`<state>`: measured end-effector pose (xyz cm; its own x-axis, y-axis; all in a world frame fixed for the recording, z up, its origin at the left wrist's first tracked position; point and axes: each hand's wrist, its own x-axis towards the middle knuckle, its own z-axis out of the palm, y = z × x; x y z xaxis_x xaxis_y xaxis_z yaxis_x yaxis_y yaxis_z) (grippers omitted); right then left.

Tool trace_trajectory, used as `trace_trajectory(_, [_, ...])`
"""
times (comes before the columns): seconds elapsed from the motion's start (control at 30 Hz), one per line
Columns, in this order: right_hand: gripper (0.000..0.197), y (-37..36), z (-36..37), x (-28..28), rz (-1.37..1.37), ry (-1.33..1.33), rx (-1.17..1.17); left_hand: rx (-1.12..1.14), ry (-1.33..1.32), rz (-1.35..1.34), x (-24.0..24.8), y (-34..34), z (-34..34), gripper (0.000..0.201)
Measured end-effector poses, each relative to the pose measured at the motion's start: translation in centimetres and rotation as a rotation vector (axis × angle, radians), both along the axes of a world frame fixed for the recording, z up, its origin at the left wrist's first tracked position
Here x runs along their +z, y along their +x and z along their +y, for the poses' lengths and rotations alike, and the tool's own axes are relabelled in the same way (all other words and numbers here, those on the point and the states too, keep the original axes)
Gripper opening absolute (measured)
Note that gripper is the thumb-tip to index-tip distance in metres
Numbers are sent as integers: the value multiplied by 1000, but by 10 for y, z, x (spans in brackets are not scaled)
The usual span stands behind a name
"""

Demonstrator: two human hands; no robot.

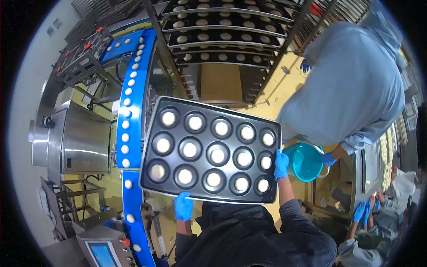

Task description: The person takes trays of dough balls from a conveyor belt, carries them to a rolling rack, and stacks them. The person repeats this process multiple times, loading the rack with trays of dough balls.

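Between both my hands I carry a dark metal baking tray (200, 191) with round wells. A pale dough ball (218, 155) sits in each well. My left hand (183, 207), in a blue glove, grips the tray's near edge toward its left corner; the fingers under it are partly hidden. On the right, my right hand (281, 164), also gloved in blue, is closed around the tray's short side. The tray is slightly turned, its right end nearer to me than its far left corner.
A blue conveyor belt (133, 104) carrying dough balls runs along the left. Ahead stands a rack (267, 82) with trays of dough. At right a co-worker (342, 80) holds a turquoise bucket (307, 162). A control screen (101, 254) is at lower left; other people work at lower right.
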<state>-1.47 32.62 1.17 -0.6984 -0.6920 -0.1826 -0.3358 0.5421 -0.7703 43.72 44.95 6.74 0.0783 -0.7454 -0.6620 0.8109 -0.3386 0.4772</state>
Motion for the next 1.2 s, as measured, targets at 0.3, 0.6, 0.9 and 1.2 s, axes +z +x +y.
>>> trace_trajectory(0.3, [42,-43,-194,-66,156,184,-53,-101,2,82,-128,-43,-231,6])
trace_trajectory(0.6, [41,-77,-382,-103,35,-26,-18,-29,35,219,-182,-83,-401,12])
trace_trajectory(0.9, [30,-55,-412,-120,79,-42,-19,185,-22,260,-163,-83,-460,33])
trace_trajectory(1.2, [37,-30,-448,-34,16,-390,424,367,-119,497,-190,-151,-524,39])
